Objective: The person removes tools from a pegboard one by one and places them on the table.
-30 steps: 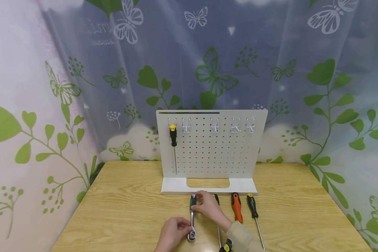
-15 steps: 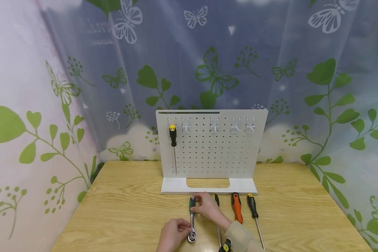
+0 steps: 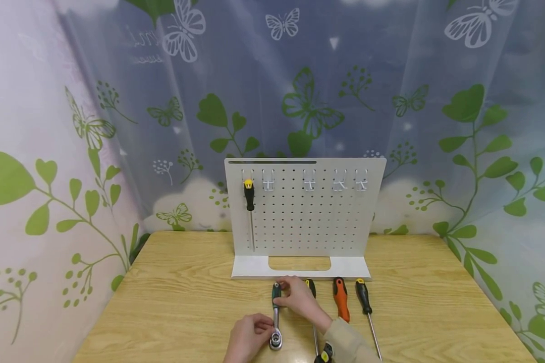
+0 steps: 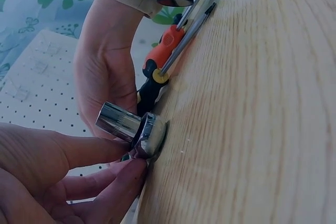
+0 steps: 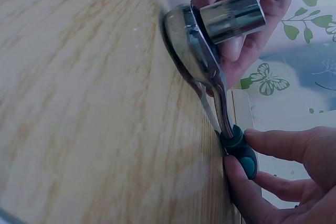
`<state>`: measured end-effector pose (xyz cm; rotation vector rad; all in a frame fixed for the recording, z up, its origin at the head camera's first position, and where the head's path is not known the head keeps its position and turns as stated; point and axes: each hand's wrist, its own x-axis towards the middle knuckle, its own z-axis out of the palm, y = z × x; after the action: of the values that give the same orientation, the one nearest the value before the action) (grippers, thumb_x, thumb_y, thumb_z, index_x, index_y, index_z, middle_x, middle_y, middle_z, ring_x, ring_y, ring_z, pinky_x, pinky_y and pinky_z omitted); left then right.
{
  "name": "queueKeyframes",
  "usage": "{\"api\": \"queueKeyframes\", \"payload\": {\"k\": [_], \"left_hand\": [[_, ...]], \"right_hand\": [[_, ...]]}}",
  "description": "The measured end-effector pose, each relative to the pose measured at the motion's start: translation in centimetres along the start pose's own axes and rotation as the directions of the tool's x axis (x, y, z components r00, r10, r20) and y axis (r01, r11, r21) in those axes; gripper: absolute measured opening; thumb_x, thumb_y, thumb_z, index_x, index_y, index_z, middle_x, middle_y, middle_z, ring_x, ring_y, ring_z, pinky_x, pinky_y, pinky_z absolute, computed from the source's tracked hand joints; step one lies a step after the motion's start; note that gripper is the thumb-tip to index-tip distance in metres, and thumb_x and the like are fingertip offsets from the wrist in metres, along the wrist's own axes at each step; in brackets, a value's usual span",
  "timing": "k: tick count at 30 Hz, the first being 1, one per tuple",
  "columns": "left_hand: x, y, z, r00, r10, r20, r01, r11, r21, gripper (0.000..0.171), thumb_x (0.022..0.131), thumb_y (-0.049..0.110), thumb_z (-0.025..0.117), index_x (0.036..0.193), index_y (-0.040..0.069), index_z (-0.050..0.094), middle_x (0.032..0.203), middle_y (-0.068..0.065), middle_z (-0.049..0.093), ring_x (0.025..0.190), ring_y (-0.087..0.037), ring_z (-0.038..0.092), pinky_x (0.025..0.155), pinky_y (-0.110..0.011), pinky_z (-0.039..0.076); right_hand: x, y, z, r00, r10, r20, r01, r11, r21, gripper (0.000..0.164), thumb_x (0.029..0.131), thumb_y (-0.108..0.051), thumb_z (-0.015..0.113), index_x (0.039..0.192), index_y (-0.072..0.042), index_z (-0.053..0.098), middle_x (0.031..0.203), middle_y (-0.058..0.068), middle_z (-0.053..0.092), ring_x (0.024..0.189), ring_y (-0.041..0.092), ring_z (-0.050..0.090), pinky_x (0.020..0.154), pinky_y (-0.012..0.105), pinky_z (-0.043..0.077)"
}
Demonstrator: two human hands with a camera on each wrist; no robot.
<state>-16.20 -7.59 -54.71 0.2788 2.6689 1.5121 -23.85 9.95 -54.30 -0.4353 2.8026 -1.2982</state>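
Note:
A chrome ratchet wrench [image 3: 276, 318] with a green-and-black handle lies on the wooden table, its head toward me. My left hand [image 3: 250, 335] pinches it by the neck near the head. Thumb and fingers of my right hand [image 3: 301, 301] grip the handle [image 5: 242, 153] at the far end. From the head sticks a shiny socket [image 4: 119, 121], pointing up off the table; the right wrist view shows the same socket [image 5: 233, 17] beside my left fingers. Part of the handle is hidden behind my right fingers.
Behind the wrench stands a white pegboard [image 3: 300, 217] with several clear hooks [image 3: 309, 180]; a yellow-and-black screwdriver [image 3: 249, 195] hangs at its left. Right of the wrench lie a black-and-yellow screwdriver [image 3: 312, 287] partly under my right arm, an orange-handled tool [image 3: 341, 300] and another black screwdriver [image 3: 364, 297].
The ratchet wrench has shifted slightly toward me and a touch left, with both hands staying on it. Nothing else has visibly moved.

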Motion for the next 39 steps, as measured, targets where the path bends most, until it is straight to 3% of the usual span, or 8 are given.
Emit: {"api": "queueKeyframes", "payload": {"k": [11,15,20,23,27,34,39], "left_hand": [[0.0,-0.1,-0.4,0.999,0.019,-0.036,-0.020,0.999,-0.033,0.015,0.087,0.011,0.078,0.099,0.002,0.073,0.084,-0.002,0.073,0.072,-0.011,0.068,0.064,-0.021,0.054],[0.5,-0.2,-0.8,0.998,0.034,-0.055,-0.037,0.998,-0.059,0.015,0.089,0.011,0.076,0.100,0.002,0.074,0.085,-0.003,0.074,0.073,-0.011,0.068,0.065,-0.020,0.054],[1.5,-0.5,-1.4,0.993,0.096,-0.074,-0.102,0.991,-0.087,0.017,0.091,0.012,0.075,0.103,0.000,0.073,0.090,-0.007,0.075,0.078,-0.014,0.071,0.070,-0.020,0.057],[2.2,-0.5,-1.8,0.989,0.117,-0.094,-0.125,0.988,-0.090,0.018,0.093,0.013,0.073,0.106,0.000,0.073,0.095,-0.010,0.075,0.083,-0.018,0.072,0.073,-0.021,0.058],[3.1,-0.1,-2.4,0.985,0.127,-0.119,-0.137,0.987,-0.081,0.019,0.095,0.014,0.071,0.109,0.001,0.073,0.101,-0.012,0.075,0.090,-0.024,0.073,0.080,-0.025,0.060],[4.7,0.5,-3.3,0.979,0.132,-0.156,-0.151,0.981,-0.118,0.020,0.097,0.013,0.068,0.111,-0.001,0.072,0.107,-0.016,0.074,0.097,-0.030,0.072,0.084,-0.030,0.062],[6.0,0.8,-3.9,0.962,0.158,-0.224,-0.198,0.966,-0.168,0.018,0.099,0.011,0.066,0.112,0.000,0.072,0.109,-0.016,0.074,0.101,-0.031,0.071,0.086,-0.028,0.061]], "right_hand": [[0.0,-0.3,-0.2,1.000,0.013,-0.006,-0.013,1.000,0.007,0.051,0.080,-0.012,0.085,0.124,0.002,0.065,0.102,0.014,0.066,0.084,0.022,0.064,0.067,0.029,0.053],[0.3,-0.4,-0.6,1.000,0.006,-0.025,-0.005,1.000,0.007,0.048,0.083,-0.012,0.083,0.125,0.001,0.064,0.103,0.014,0.068,0.089,0.024,0.065,0.073,0.033,0.056],[1.0,-0.7,-1.5,0.999,-0.013,-0.045,0.017,0.997,0.082,0.045,0.086,-0.006,0.079,0.126,0.005,0.062,0.104,0.019,0.066,0.079,0.026,0.071,0.063,0.029,0.060],[1.5,-1.1,-2.1,0.998,-0.004,-0.061,0.008,0.997,0.076,0.044,0.086,-0.006,0.078,0.126,0.003,0.063,0.105,0.019,0.067,0.077,0.026,0.071,0.058,0.025,0.057],[2.0,-1.7,-2.9,0.997,0.015,-0.077,-0.012,0.999,0.046,0.042,0.089,-0.010,0.077,0.128,-0.001,0.064,0.107,0.017,0.068,0.081,0.025,0.069,0.059,0.026,0.056],[2.7,-2.6,-4.0,0.996,0.025,-0.089,-0.015,0.994,0.105,0.036,0.095,-0.010,0.070,0.129,-0.002,0.063,0.109,0.015,0.068,0.082,0.022,0.067,0.062,0.028,0.059],[3.3,-3.6,-4.7,0.994,-0.010,-0.109,0.026,0.989,0.143,0.033,0.096,-0.007,0.068,0.129,-0.002,0.064,0.108,0.013,0.068,0.083,0.022,0.067,0.066,0.030,0.061]]}}
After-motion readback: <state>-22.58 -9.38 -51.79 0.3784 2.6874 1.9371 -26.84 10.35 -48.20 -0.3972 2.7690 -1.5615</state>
